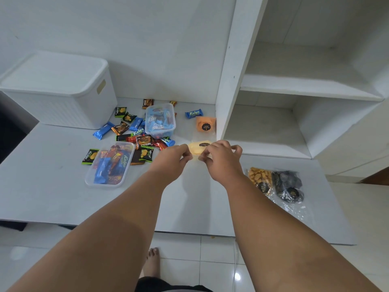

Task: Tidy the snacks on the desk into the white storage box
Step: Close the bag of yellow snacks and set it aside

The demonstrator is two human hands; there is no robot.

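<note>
Both hands pinch a clear bag of yellow chips (197, 149) at the desk's middle: my left hand (175, 158) grips its left edge, my right hand (221, 158) its right edge. The white storage box (63, 102) stands at the back left with its lid on. Between box and hands lie several loose wrapped snacks (124, 128) and two clear tubs, one near (110, 164) and one far (161, 120), both filled with wrapped snacks. An orange snack bag (205, 125) lies behind the yellow one.
At the desk's right lie a bag of golden snacks (260, 178) and a bag of dark cookies (288, 186). White shelves (305, 89) rise at the right, against the desk (52, 186). A blue Kalpa bar (194, 113) lies near the back wall. My bare foot (152, 262) stands on tiled floor.
</note>
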